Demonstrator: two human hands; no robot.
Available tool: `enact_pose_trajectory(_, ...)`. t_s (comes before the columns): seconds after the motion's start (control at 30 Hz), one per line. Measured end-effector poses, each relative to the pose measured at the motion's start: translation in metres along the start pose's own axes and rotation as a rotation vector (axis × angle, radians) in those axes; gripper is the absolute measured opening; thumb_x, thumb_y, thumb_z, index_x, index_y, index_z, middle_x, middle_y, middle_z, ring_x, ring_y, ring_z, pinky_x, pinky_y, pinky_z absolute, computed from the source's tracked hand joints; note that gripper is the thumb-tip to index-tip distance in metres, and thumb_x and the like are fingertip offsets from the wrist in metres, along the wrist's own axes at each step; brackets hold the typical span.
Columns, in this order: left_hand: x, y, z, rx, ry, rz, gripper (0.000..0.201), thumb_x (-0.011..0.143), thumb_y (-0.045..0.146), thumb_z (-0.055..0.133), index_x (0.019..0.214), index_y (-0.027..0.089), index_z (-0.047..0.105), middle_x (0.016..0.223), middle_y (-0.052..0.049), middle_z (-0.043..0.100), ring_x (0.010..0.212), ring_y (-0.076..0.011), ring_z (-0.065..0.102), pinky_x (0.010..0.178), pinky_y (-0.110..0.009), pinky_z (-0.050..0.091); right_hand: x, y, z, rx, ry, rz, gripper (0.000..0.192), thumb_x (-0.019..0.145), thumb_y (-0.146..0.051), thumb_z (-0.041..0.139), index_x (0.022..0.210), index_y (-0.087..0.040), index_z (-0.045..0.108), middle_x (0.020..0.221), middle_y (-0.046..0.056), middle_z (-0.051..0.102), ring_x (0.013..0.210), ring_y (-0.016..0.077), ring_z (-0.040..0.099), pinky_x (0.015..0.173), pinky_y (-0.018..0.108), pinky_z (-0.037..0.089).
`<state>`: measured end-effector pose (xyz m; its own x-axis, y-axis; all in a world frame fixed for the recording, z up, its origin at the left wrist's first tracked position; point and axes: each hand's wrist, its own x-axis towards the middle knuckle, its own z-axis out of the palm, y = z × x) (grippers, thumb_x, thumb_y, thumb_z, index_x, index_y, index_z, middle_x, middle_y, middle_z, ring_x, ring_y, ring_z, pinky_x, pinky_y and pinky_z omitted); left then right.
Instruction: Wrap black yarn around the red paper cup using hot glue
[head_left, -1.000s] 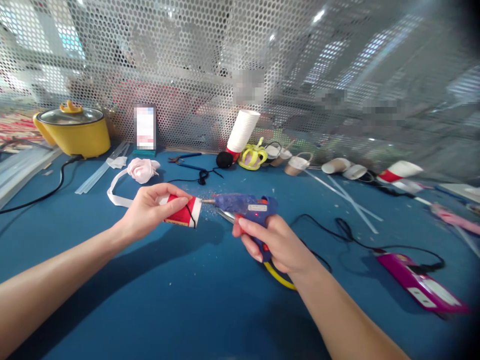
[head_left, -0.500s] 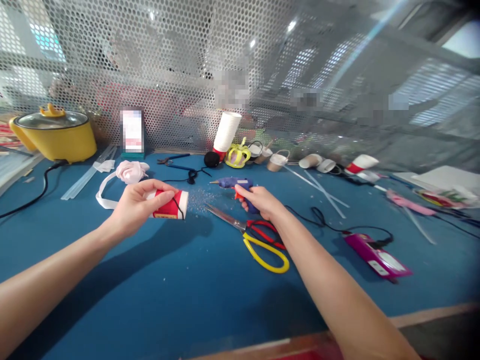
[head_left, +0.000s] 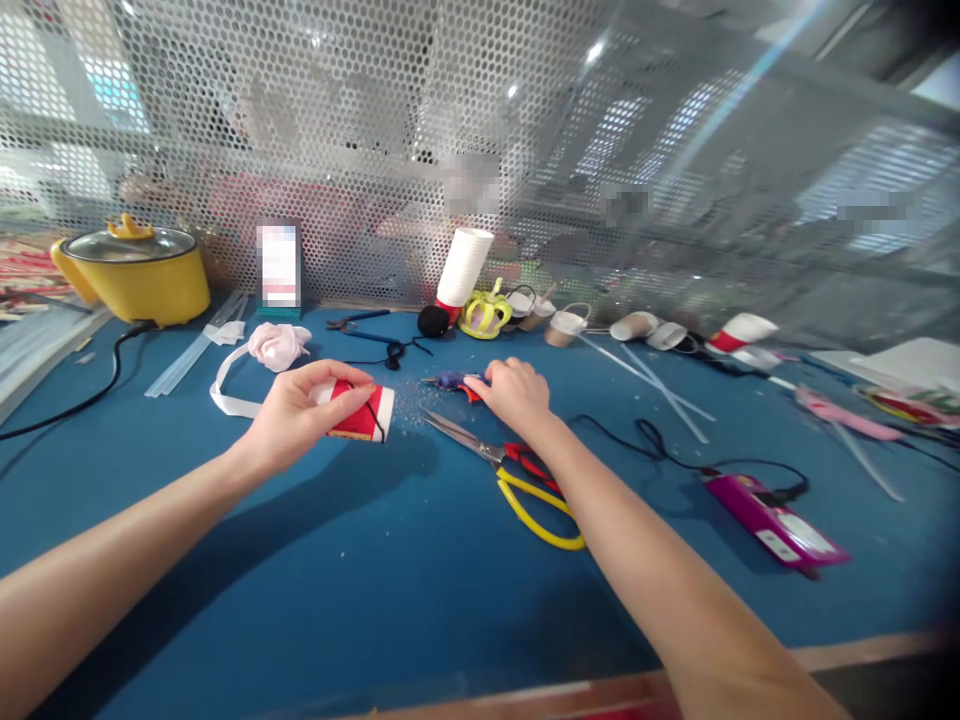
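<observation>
My left hand (head_left: 289, 415) is closed around a red and white paper cup (head_left: 385, 408) held on its side above the table. A black cord (head_left: 375, 420) lies across the cup near its white end, under my thumb. Further right, my right hand (head_left: 517, 395) is closed over the back of a blue glue gun (head_left: 452, 380) with an orange trigger, low at the tabletop. Its nozzle points left, and my fingers hide the handle. Scissors (head_left: 487, 450) with red and yellow handles lie just below that hand, partly behind my forearm.
A pink fabric rose (head_left: 277, 346) on a white band, pliers (head_left: 360, 322) and a yellow electric pot (head_left: 154, 290) are at the left. Stacked paper cups (head_left: 466, 265) and small baskets (head_left: 566, 325) line the mesh wall. A purple power strip (head_left: 776, 520) lies at right.
My right hand has lowered the glue gun toward the table, and its fingers now cover more of it from above. My left hand still holds the cup. The view has shifted slightly.
</observation>
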<state>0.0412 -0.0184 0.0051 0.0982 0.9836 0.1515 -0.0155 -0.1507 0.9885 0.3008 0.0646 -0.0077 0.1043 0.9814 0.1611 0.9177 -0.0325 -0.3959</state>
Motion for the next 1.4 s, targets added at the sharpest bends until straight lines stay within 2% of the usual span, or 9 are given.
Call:
enact_pose_trajectory(0.07, -0.003, 0.001, 0.001, 0.093, -0.02, 0.049, 0.029, 0.067, 0.035, 0.068, 0.09, 0.017, 0.065, 0.077, -0.002, 0.067, 0.061, -0.0121, 0.06, 0.057, -0.022, 0.05, -0.014, -0.023, -0.01, 0.051, -0.041, -0.128, 0.024, 0.076, -0.04, 0.058, 0.073, -0.017, 0.062, 0.09, 0.011, 0.066, 0.086, 0.021, 0.058, 0.077, 0.031, 0.041)
enact_pose_trajectory(0.13, -0.006, 0.001, 0.003, 0.189, -0.019, 0.091, 0.04, 0.068, 0.034, 0.067, 0.104, 0.018, 0.06, 0.077, -0.001, 0.066, 0.06, -0.0127, 0.059, 0.056, -0.022, 0.05, -0.03, -0.049, -0.018, 0.318, -0.207, -0.39, 0.03, 0.081, -0.043, 0.05, 0.079, -0.017, 0.063, 0.084, 0.007, 0.067, 0.078, 0.0176, 0.059, 0.072, 0.03, 0.043)
enact_pose_trajectory(0.17, -0.008, 0.001, 0.004, 0.239, -0.015, 0.108, 0.047, 0.068, 0.033, 0.067, 0.111, 0.019, 0.057, 0.076, -0.001, 0.066, 0.058, -0.0127, 0.058, 0.055, -0.022, 0.049, -0.039, -0.062, -0.021, 0.409, -0.26, -0.455, 0.03, 0.08, -0.044, 0.051, 0.079, -0.017, 0.063, 0.081, 0.005, 0.067, 0.076, 0.017, 0.059, 0.07, 0.029, 0.043)
enact_pose_trajectory(0.27, -0.012, 0.0, 0.005, 0.379, -0.039, 0.151, 0.06, 0.07, 0.031, 0.064, 0.126, 0.02, 0.044, 0.072, 0.0, 0.064, 0.054, -0.0122, 0.056, 0.053, -0.022, 0.048, -0.06, -0.093, -0.024, 0.457, -0.322, -0.542, 0.022, 0.077, -0.038, 0.058, 0.077, -0.016, 0.062, 0.078, 0.004, 0.065, 0.07, 0.0148, 0.058, 0.064, 0.027, 0.043)
enact_pose_trajectory(0.4, -0.013, -0.003, 0.005, 0.569, -0.112, 0.22, 0.064, 0.074, 0.028, 0.058, 0.133, 0.02, 0.035, 0.072, 0.0, 0.064, 0.058, -0.0133, 0.058, 0.061, -0.025, 0.047, -0.075, -0.111, -0.019, 0.348, -0.276, -0.516, 0.009, 0.073, -0.022, 0.061, 0.067, -0.017, 0.057, 0.071, 0.003, 0.063, 0.065, 0.0143, 0.057, 0.06, 0.026, 0.041)
enact_pose_trajectory(0.5, -0.011, -0.002, 0.005, 0.581, -0.116, 0.209, 0.063, 0.073, 0.028, 0.058, 0.132, 0.019, 0.036, 0.072, 0.0, 0.063, 0.061, -0.0143, 0.059, 0.063, -0.026, 0.047, -0.077, -0.112, -0.017, 0.342, -0.332, -0.5, 0.012, 0.074, -0.014, 0.055, 0.063, -0.017, 0.054, 0.066, 0.001, 0.061, 0.059, 0.0125, 0.055, 0.057, 0.025, 0.04)
enact_pose_trajectory(0.67, -0.009, 0.002, 0.005, 0.267, -0.087, 0.08, 0.062, 0.069, 0.032, 0.065, 0.125, 0.019, 0.043, 0.064, 0.004, 0.058, 0.052, -0.0116, 0.055, 0.051, -0.021, 0.045, -0.074, -0.103, -0.018, 0.559, -0.246, -0.477, 0.01, 0.077, -0.021, 0.053, 0.068, -0.017, 0.05, 0.066, 0.0, 0.059, 0.058, 0.0107, 0.053, 0.055, 0.024, 0.041)
enact_pose_trajectory(0.9, -0.005, 0.002, 0.008, -0.108, -0.048, -0.153, 0.061, 0.066, 0.031, 0.07, 0.12, 0.015, 0.046, 0.063, 0.003, 0.061, 0.054, -0.0108, 0.058, 0.054, -0.022, 0.048, -0.068, -0.093, -0.021, 0.926, -0.193, -0.48, 0.01, 0.077, -0.02, 0.056, 0.087, -0.018, 0.056, 0.072, -0.001, 0.062, 0.066, 0.0097, 0.058, 0.059, 0.022, 0.045)
enact_pose_trajectory(1.4, -0.007, 0.005, 0.01, -0.195, -0.063, -0.244, 0.057, 0.064, 0.027, 0.071, 0.115, 0.014, 0.048, 0.065, 0.001, 0.065, 0.053, -0.0104, 0.06, 0.051, -0.02, 0.048, -0.066, -0.093, -0.017, 0.874, -0.138, -0.472, 0.008, 0.077, -0.019, 0.057, 0.083, -0.017, 0.061, 0.076, 0.0, 0.066, 0.069, 0.0107, 0.061, 0.065, 0.025, 0.048)
